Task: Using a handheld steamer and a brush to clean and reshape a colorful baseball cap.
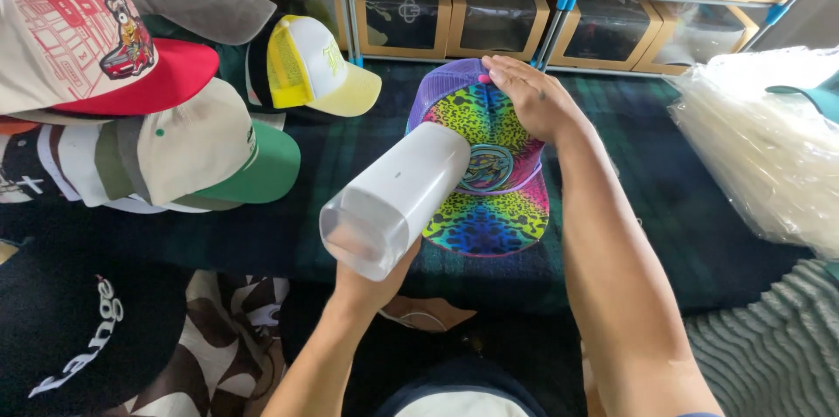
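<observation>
In the head view, a white handheld device is gripped in the closed left hand and aimed at one rainbow leopard-print cap, lying mid-surface on the dark plaid cloth. The cap's crown is pressed by the flat, open right hand. The cap could slip if pressure eases. Five other caps are piled at the left edge.

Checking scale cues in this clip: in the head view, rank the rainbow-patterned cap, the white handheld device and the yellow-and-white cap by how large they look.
1. Rainbow-patterned cap, held at its crown by the right hand.
2. White handheld device, in the left hand; it is nearer the camera, so its rank against the rainbow cap is unsure.
3. Yellow-and-white cap, clearly smallest, farther back.
</observation>
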